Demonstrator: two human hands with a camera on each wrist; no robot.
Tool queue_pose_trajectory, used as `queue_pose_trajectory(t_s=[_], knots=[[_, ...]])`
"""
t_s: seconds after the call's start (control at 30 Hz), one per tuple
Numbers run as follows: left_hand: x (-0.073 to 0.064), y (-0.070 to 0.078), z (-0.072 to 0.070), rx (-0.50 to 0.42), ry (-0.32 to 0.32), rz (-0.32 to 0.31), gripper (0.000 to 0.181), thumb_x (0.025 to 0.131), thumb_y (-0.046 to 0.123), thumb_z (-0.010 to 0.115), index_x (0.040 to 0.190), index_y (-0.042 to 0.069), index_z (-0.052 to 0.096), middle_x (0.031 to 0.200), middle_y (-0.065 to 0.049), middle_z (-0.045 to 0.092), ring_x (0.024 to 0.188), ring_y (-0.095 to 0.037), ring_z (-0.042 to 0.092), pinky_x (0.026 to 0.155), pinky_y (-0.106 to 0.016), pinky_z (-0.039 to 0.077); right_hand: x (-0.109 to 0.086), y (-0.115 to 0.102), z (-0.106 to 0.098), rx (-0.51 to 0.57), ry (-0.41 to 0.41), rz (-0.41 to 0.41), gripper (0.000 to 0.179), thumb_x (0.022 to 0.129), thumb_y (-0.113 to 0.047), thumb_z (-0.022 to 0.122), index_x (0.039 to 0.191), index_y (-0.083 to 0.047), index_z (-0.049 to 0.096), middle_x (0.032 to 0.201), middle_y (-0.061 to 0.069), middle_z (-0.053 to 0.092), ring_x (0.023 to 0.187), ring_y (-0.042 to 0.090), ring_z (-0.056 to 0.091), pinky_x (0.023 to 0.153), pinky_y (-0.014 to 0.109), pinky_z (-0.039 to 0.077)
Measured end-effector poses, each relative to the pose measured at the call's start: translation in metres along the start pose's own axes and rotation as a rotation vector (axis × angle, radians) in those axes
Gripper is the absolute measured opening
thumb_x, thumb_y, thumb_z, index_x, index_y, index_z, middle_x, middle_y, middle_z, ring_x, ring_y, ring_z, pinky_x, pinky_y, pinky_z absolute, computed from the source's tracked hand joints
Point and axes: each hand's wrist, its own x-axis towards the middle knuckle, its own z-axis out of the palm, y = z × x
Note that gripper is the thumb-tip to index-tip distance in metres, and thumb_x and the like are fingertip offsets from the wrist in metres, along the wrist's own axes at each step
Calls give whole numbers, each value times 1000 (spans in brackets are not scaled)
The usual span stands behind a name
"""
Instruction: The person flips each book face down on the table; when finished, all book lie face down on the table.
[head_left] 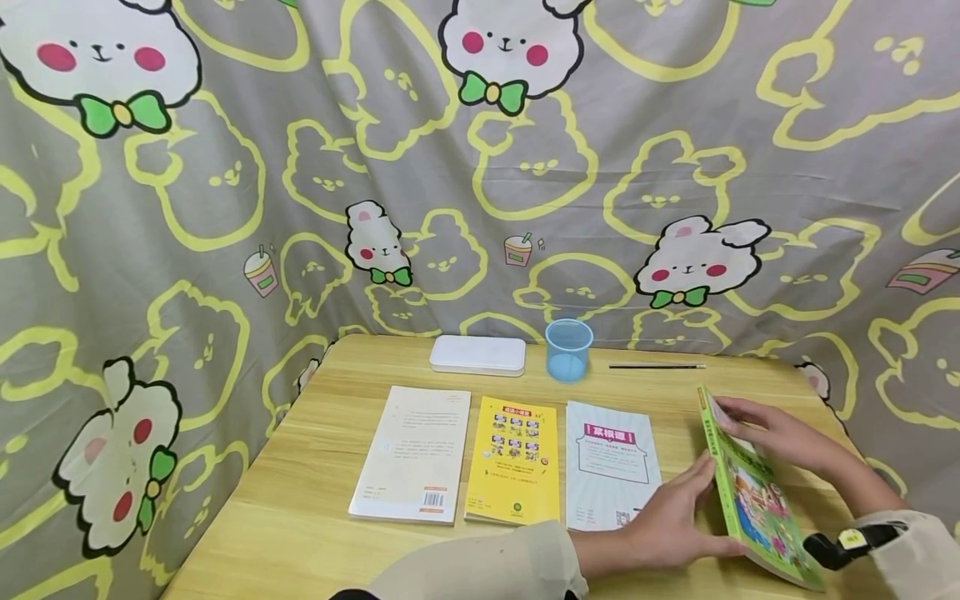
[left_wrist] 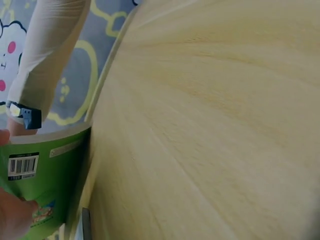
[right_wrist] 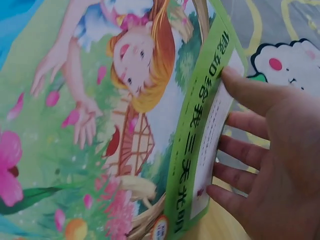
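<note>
A green picture book stands tilted on edge at the table's right side, its illustrated cover towards the right. My left hand grips it from the left, at the spine and near edge. At its far edge my right hand holds the book; in the right wrist view that hand's thumb and fingertips are at the cover's green and white border. The left wrist view shows the green back cover with a barcode and part of the left hand on it. Left of the book lies a light blue book.
A yellow book and a cream book lie in a row with the light blue one. Behind them are a white case, a blue translucent cup and a thin dark stick. A patterned curtain surrounds the wooden table.
</note>
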Motion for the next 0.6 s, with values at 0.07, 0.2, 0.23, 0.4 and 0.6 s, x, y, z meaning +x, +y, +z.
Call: queue_pose_trajectory(t_s=[0.07, 0.2, 0.23, 0.4, 0.6], knots=[[0, 1, -1, -43, 0, 7, 107, 87, 37, 85, 165, 10, 17, 171, -5, 15, 152, -13, 27, 115, -16, 31, 1, -5, -2, 28, 1, 9, 58, 110, -26, 50, 156, 7, 36, 151, 37, 43, 133, 54, 46, 84, 22, 50], [1, 4, -2, -176, 3, 29, 105, 88, 27, 85, 165, 10, 16, 172, -4, 12, 148, -8, 32, 106, -9, 40, 2, -10, -4, 151, -8, 13, 59, 111, -26, 45, 159, 5, 29, 158, 35, 33, 133, 21, 54, 86, 21, 53], [1, 5, -3, -209, 5, 35, 104, 88, 25, 85, 165, 10, 16, 172, -3, 11, 147, -7, 33, 103, -8, 41, 3, -10, -4, 199, -9, 11, 59, 112, -25, 44, 159, 5, 27, 159, 34, 31, 130, 9, 54, 88, 22, 54], [0, 10, -8, -302, 22, 33, 103, 88, 22, 84, 165, 17, 17, 172, 5, 10, 148, -6, 30, 100, -9, 45, 5, -11, -3, 473, -25, -46, 58, 113, -18, 38, 159, 10, 17, 156, -2, 37, 120, -19, 47, 94, 22, 56], [0, 15, -14, -329, 50, 33, 99, 88, 23, 83, 165, 20, 20, 171, 9, 13, 152, -7, 24, 104, -12, 44, 6, -10, -3, 765, -99, -187, 48, 113, -9, 28, 161, -4, 25, 146, -22, 47, 129, -6, 52, 97, 22, 54]])
